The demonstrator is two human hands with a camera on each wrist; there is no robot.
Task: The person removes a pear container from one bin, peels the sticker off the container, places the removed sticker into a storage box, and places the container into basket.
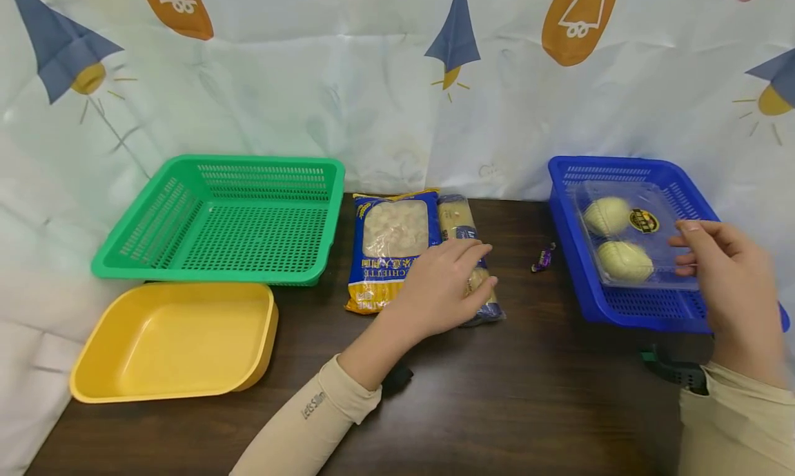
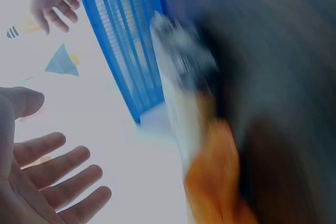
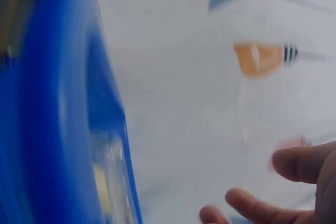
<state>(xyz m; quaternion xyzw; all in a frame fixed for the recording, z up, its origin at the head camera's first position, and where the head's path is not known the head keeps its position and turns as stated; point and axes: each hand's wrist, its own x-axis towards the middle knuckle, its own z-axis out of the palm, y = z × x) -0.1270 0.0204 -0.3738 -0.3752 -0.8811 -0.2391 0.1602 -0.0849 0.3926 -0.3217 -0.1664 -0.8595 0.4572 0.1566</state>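
My left hand (image 1: 441, 279) hovers over two packs, its fingers spread and holding nothing. Below it are a blue-and-yellow bag of orecchiette pasta (image 1: 396, 231) and a slimmer clear pack of pale food (image 1: 456, 214), partly hidden by the hand. In the left wrist view the fingers (image 2: 71, 169) are straight and apart. At the right, my right hand (image 1: 733, 276) is beside a clear plastic box (image 1: 667, 238) with two pale yellow-green fruits (image 1: 624, 261) inside. The box sits tilted in a blue basket (image 1: 621, 314). The right wrist view shows a gap between thumb and fingers.
A green basket (image 1: 332, 221) stands at the back left, with a yellow tub (image 1: 186, 338) in front of it. A small purple wrapped candy (image 1: 543, 257) lies left of the blue basket on the dark table (image 1: 528, 393). Behind hangs a patterned white cloth (image 1: 373, 103).
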